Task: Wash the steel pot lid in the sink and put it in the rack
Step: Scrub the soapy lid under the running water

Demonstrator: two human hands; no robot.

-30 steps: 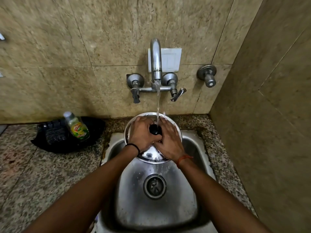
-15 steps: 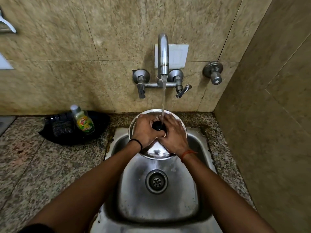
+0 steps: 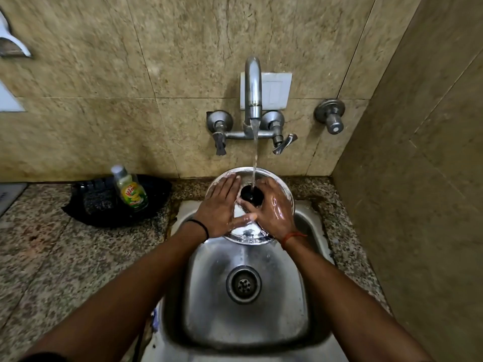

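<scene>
The round steel pot lid point(image 3: 248, 231) with a black knob point(image 3: 251, 195) sits tilted over the far end of the steel sink point(image 3: 245, 322). Water from the tap point(image 3: 253, 92) falls onto the knob. My left hand point(image 3: 222, 207) lies flat on the lid's left half with its fingers stretched out. My right hand point(image 3: 275, 207), wet and shiny, curls over the right half, its thumb against the knob. The two hands hide most of the lid's top.
A green dish-soap bottle point(image 3: 130, 190) stands on a black tray point(image 3: 104, 207) with a scrubber, on the granite counter point(image 3: 65, 257) left of the sink. The drain point(image 3: 243, 284) is open. A tiled wall point(image 3: 418, 205) closes the right side. A white fixture point(image 3: 13, 45) hangs top left.
My left hand has opened from around the knob and slid flat toward the lid's left rim. The right hand stays by the knob. The camera has tilted slightly.
</scene>
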